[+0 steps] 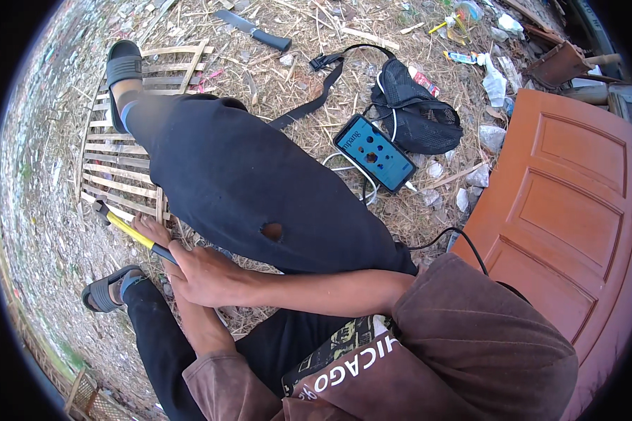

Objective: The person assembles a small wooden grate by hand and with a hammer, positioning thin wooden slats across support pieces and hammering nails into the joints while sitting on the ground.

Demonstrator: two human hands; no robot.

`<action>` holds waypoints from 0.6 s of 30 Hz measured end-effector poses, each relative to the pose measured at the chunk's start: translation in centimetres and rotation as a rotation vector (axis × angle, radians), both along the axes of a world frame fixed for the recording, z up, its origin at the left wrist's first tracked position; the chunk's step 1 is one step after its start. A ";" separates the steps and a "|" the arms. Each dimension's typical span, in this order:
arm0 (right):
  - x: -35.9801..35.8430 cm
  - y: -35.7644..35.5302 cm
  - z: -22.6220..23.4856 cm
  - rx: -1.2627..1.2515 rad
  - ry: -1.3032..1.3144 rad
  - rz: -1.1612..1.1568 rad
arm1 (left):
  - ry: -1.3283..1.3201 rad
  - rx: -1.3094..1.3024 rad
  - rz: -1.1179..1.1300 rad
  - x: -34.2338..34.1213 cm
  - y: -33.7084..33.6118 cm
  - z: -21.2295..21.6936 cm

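Note:
My right hand (207,272) is wrapped round the black grip of a hammer (135,233) with a yellow shaft. Its dark head is over the near edge of a slatted wooden panel (123,160), close to the left hand. At that panel's near corner, my left hand (152,229) has its fingers bent against the slat ends; anything pinched in them is too small to make out. My right forearm crosses over the left one. The panel is made of narrow pale strips fixed across thin battens, and my sandalled foot (124,67) rests on its far part.
A large knife (249,29) lies at the top. A lit phone (374,154) with a white cable lies beside a black mesh bag (418,105) and its strap. At right is a brown panelled door (565,210). Stones, straw and litter cover the ground.

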State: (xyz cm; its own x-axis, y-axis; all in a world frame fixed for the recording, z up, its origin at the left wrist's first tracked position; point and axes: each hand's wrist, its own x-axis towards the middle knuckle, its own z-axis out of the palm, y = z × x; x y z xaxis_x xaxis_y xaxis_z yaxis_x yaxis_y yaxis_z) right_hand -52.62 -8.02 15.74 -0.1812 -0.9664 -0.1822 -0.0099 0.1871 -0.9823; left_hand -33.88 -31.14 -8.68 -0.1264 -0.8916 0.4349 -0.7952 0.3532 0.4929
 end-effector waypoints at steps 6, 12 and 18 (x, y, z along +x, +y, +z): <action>1.0 0.4 -0.4 -0.050 0.057 -0.012 | -0.155 0.016 -0.002 0.6 0.7 0.5; 1.6 0.5 -1.0 -0.059 0.052 0.013 | -0.191 0.008 -0.060 1.8 0.3 -0.2; 0.9 0.9 -0.4 0.002 0.023 0.044 | -0.102 0.097 -0.195 3.1 3.3 -0.3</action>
